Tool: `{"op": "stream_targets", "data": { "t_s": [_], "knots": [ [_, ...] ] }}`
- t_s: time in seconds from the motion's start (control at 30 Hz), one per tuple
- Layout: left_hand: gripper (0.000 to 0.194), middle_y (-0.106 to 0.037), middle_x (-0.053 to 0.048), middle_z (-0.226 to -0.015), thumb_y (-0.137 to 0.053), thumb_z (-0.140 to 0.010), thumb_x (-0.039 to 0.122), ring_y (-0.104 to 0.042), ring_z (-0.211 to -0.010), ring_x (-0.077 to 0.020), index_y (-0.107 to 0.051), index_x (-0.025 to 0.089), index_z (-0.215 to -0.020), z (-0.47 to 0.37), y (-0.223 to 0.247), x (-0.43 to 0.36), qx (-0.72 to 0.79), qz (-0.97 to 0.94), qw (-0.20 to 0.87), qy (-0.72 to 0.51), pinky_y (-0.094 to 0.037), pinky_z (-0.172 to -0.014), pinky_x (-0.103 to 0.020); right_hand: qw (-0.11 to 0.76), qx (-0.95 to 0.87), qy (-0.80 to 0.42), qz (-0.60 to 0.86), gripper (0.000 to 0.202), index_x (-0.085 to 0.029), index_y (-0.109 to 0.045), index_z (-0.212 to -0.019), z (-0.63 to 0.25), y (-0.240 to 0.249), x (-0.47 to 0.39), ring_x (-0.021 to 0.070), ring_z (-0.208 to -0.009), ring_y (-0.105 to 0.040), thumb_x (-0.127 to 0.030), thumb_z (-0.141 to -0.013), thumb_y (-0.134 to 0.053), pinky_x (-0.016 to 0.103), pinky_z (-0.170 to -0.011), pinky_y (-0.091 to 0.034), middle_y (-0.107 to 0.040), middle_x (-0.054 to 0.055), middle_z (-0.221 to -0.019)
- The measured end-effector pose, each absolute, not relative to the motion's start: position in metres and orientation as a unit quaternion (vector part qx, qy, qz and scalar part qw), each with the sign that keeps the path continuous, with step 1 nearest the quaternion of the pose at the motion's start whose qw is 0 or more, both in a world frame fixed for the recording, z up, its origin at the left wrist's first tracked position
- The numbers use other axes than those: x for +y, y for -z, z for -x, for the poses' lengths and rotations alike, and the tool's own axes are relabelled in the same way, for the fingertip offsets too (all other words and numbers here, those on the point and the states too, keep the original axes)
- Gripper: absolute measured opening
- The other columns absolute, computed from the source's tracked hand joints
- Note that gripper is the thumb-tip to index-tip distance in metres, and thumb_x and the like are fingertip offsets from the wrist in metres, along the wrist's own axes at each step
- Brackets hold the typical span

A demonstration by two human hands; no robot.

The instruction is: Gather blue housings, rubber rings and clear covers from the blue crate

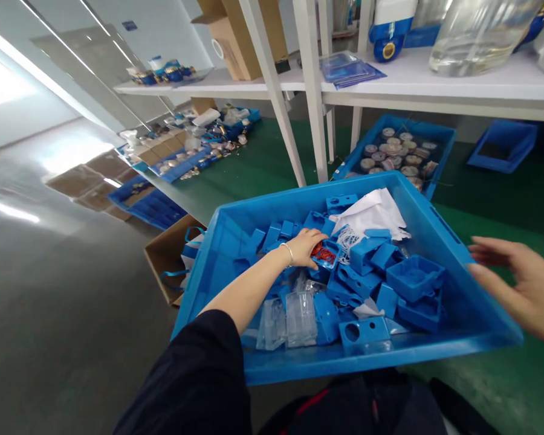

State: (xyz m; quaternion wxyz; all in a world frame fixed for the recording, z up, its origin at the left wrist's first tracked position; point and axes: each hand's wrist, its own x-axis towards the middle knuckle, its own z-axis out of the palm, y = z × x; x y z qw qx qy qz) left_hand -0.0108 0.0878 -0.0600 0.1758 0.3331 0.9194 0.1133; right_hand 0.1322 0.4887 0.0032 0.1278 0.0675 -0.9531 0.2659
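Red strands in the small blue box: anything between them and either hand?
Right hand: yes, the tub's right wall, then loose blue boxes and white strands, before the red strands. Left hand: nothing visible in the way; it is right at them.

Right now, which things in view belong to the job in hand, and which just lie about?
Likely in the job:
large blue bin
red bits at the left hand
blue plastic boxes
clear plastic pieces

Apparently lying about:
cardboard box on the shelf
clear jar
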Motion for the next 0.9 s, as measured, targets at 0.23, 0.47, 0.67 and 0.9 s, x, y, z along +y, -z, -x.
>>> {"op": "stream_targets", "data": {
  "t_s": [0.23,0.47,0.67,0.9],
  "knots": [
    [0.086,-0.045,-0.013,-0.123,-0.076,-0.056,0.048,-0.044,-0.113,-0.0302,-0.039,0.017,-0.127,-0.047,-0.002,0.034,0.942,-0.287,0.120,-0.121,-0.036,-0.098,-0.043,-0.088,-0.928,-0.263,-0.247,0.048,-0.016,-0.041,-0.130,-0.037,0.031,0.381,0.0244,-0.119,-0.046,-0.029,-0.084,-0.048,0.041,-0.101,-0.039,-0.047,0.012,-0.131],
    [0.079,-0.044,-0.009,-0.125,-0.073,-0.060,0.049,-0.043,-0.116,-0.0274,-0.039,0.023,-0.127,-0.107,-0.020,0.003,0.976,-0.177,0.076,-0.106,-0.036,-0.102,-0.042,-0.210,-0.908,-0.231,-0.280,0.099,-0.014,-0.026,-0.142,0.057,0.076,0.333,0.0293,-0.126,-0.040,-0.032,-0.057,-0.074,0.038,-0.103,-0.036,-0.035,0.015,-0.142],
    [0.079,-0.045,-0.010,-0.123,-0.070,-0.063,0.052,-0.046,-0.114,-0.0284,-0.038,0.022,-0.128,-0.127,-0.007,-0.016,0.983,-0.136,0.068,-0.107,-0.039,-0.101,-0.044,-0.248,-0.908,-0.207,-0.266,0.094,-0.011,-0.032,-0.139,0.063,0.084,0.346,0.0277,-0.115,-0.052,-0.049,-0.062,-0.071,0.033,-0.094,-0.042,-0.049,0.015,-0.132],
    [0.080,-0.046,-0.010,-0.122,-0.069,-0.063,0.057,-0.047,-0.114,-0.0283,-0.036,0.023,-0.127,-0.124,-0.007,-0.023,0.986,-0.130,0.032,-0.100,-0.040,-0.100,-0.043,-0.203,-0.931,-0.159,-0.258,0.041,-0.017,-0.056,-0.117,0.033,0.075,0.357,0.0234,-0.098,-0.060,-0.034,-0.080,-0.058,0.031,-0.086,-0.043,-0.065,0.010,-0.107]
  ]
}}
